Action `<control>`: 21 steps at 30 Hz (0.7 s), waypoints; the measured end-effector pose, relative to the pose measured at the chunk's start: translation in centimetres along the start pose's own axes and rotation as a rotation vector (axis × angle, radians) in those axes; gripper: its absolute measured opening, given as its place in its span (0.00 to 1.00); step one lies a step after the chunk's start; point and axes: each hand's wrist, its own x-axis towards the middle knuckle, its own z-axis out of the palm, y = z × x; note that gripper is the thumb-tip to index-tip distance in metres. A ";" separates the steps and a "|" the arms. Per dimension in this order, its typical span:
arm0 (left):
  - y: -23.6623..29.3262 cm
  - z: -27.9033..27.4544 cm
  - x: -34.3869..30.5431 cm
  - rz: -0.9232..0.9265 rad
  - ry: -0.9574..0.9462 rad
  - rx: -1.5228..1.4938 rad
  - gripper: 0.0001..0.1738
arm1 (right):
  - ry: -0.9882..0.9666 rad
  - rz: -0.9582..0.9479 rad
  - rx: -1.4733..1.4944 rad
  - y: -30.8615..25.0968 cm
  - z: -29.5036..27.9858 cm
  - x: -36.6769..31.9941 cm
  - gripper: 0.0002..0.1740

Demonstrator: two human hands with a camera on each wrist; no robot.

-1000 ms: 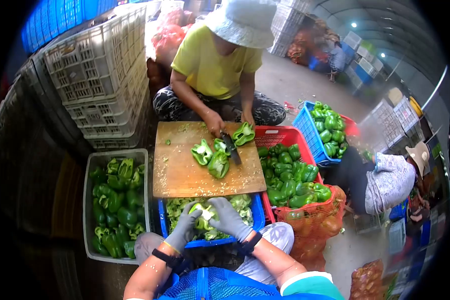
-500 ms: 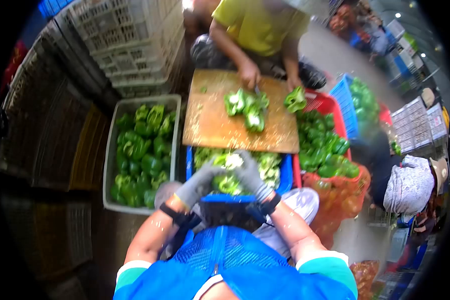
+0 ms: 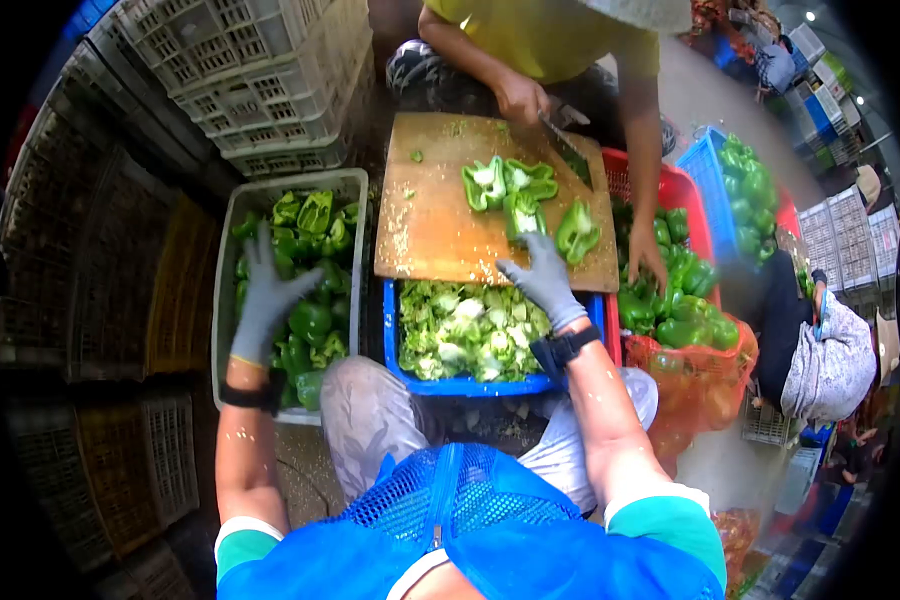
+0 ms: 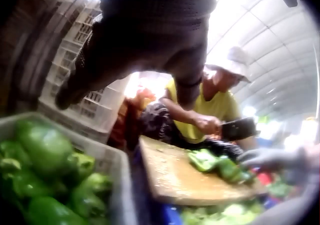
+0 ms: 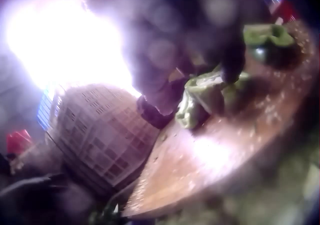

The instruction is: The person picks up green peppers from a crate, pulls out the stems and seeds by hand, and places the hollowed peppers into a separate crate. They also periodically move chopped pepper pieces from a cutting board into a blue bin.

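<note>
So the big change: half a second ago both gloved hands were together over the blue crate (image 3: 470,388) working on a light-coloured bit of pepper, and now they've split up. Left hand (image 3: 270,302) is over the grey crate (image 3: 361,230), fingers spread wide, nothing in its grip that I can see, with green bell peppers (image 3: 310,322) underneath. Right hand (image 3: 547,282) has crossed the near edge of the cutting board (image 3: 430,230), right of the middle, thumb out and fingers loosely extended. Its fingertips are right by the lower end of a cut pepper piece (image 3: 523,214); can't tell if they're touching, but there's no grasp on it.

That piece sits with two more near the board's middle, and another pepper half (image 3: 577,234) lies by the near right corner. Across the board, the cleaver (image 3: 570,157) is now up over the far right corner, and the other person's free hand (image 3: 648,258) is down in the red crate (image 3: 690,193).

My read: that last bit's dealt with. Pale trimmings (image 3: 470,330) fill the blue crate.
</note>
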 end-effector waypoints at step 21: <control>9.3 16.8 -5.9 -0.662 -0.168 -1.765 0.18 | -0.015 -0.307 0.434 -10.6 1.4 -7.8 0.17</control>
